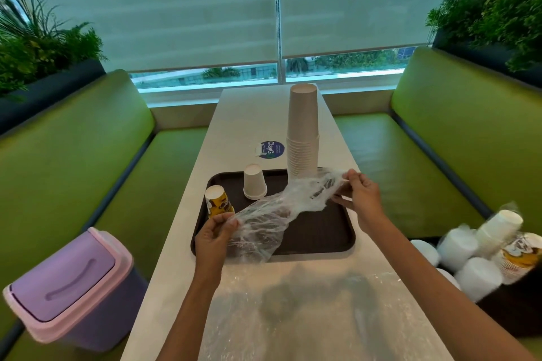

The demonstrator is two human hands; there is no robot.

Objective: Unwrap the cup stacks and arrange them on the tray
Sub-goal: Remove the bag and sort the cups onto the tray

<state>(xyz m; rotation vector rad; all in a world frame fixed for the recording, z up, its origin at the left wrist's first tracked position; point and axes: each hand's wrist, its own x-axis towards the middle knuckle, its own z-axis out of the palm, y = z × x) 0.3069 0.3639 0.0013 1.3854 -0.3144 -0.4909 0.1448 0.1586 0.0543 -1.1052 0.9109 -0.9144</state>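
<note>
A dark brown tray (322,231) lies on the white table. On its far right corner stands a tall upside-down stack of plain paper cups (302,132). A short white cup stack (254,182) and a tilted yellow printed cup stack (218,202) stand at its left. A crumpled clear plastic wrapper (278,208) is stretched above the tray. My left hand (215,233) pinches its near end. My right hand (359,192) pinches its far end beside the tall stack.
A purple swing-lid bin (70,284) sits on the left green bench. Wrapped cup stacks (481,249) lie in a dark container on the right bench. More clear plastic (308,302) covers the near table. A round blue sticker (271,149) lies beyond the tray.
</note>
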